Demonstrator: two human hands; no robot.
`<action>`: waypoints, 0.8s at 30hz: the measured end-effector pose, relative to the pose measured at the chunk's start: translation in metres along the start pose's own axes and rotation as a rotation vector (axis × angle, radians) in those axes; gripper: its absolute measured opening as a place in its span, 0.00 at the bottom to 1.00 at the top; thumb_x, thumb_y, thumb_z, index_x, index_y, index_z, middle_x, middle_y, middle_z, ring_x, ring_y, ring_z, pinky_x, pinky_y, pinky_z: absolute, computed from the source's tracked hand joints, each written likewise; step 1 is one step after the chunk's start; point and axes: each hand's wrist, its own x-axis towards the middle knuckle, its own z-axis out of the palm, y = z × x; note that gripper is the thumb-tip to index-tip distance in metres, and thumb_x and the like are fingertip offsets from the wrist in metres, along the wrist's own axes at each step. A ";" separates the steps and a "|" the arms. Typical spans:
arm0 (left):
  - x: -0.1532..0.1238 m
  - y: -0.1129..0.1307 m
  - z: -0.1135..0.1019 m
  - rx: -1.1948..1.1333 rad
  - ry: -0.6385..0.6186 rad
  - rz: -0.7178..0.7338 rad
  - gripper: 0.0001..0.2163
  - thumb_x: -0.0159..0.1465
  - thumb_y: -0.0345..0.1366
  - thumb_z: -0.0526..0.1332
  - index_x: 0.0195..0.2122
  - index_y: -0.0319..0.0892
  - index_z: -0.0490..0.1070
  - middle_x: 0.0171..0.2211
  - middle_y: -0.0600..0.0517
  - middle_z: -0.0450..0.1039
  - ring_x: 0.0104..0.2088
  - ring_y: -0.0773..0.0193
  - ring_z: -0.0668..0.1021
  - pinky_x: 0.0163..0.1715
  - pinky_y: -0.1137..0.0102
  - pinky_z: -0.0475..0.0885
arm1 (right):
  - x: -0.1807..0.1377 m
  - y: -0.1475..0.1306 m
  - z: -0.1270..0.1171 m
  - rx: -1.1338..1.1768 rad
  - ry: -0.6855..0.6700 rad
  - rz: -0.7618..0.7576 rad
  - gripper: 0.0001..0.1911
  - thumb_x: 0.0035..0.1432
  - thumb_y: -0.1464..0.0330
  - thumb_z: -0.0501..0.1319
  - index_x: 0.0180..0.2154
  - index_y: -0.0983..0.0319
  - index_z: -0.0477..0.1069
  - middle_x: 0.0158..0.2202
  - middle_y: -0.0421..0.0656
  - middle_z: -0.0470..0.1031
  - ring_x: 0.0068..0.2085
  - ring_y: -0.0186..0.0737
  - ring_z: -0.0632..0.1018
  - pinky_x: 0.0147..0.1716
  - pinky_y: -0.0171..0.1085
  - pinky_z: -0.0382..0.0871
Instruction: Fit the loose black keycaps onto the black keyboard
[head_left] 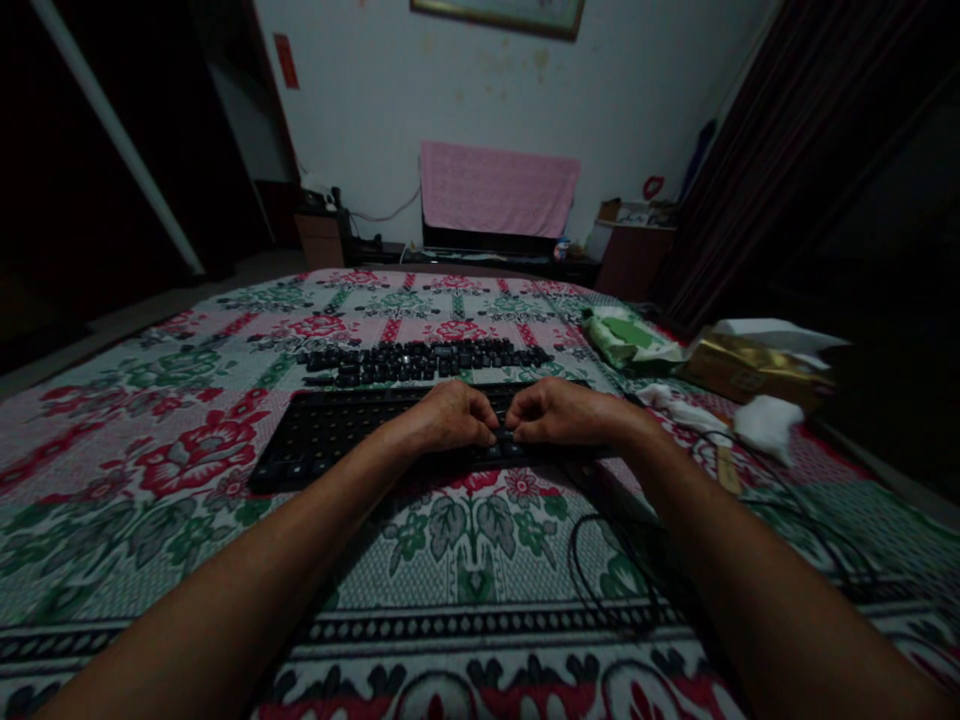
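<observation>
A black keyboard [337,425] lies flat on the patterned cloth, many of its key positions bare of caps. My left hand [456,415] rests over its middle, fingers curled and pinched at the keys. Close beside it, my right hand [559,412] is also curled, thumb and fingertips down on the keyboard just right of the left hand. Whatever is between the fingertips of either hand is too small and dark to make out. Behind the keyboard, loose black keycaps [420,360] are spread in a long row.
A floral cloth [187,540] covers the surface. To the right are a green tissue pack [628,335], a gold tissue box [750,368], crumpled white tissue [769,425] and a small brush-like tool [727,470]. A black cable [574,560] loops by my right forearm. A pink towel [499,188] hangs beyond.
</observation>
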 end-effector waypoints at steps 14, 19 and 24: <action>-0.002 0.000 0.000 -0.006 -0.018 0.028 0.12 0.46 0.38 0.59 0.32 0.42 0.74 0.25 0.55 0.73 0.24 0.70 0.71 0.22 0.77 0.63 | 0.001 0.001 0.001 -0.026 0.026 0.031 0.09 0.43 0.70 0.55 0.30 0.64 0.70 0.27 0.39 0.72 0.26 0.30 0.69 0.24 0.29 0.59; -0.002 -0.001 0.000 0.011 0.010 0.019 0.12 0.46 0.38 0.59 0.32 0.41 0.75 0.25 0.54 0.74 0.23 0.70 0.71 0.22 0.77 0.63 | 0.002 0.003 0.001 -0.016 0.028 0.035 0.10 0.43 0.70 0.56 0.31 0.64 0.70 0.27 0.39 0.72 0.26 0.30 0.69 0.24 0.29 0.59; -0.002 0.001 0.002 0.027 0.032 -0.005 0.12 0.46 0.38 0.59 0.31 0.43 0.75 0.25 0.55 0.74 0.24 0.70 0.71 0.23 0.77 0.63 | 0.001 0.002 0.000 -0.003 0.028 0.032 0.10 0.43 0.70 0.56 0.30 0.64 0.71 0.26 0.39 0.72 0.26 0.30 0.69 0.25 0.29 0.59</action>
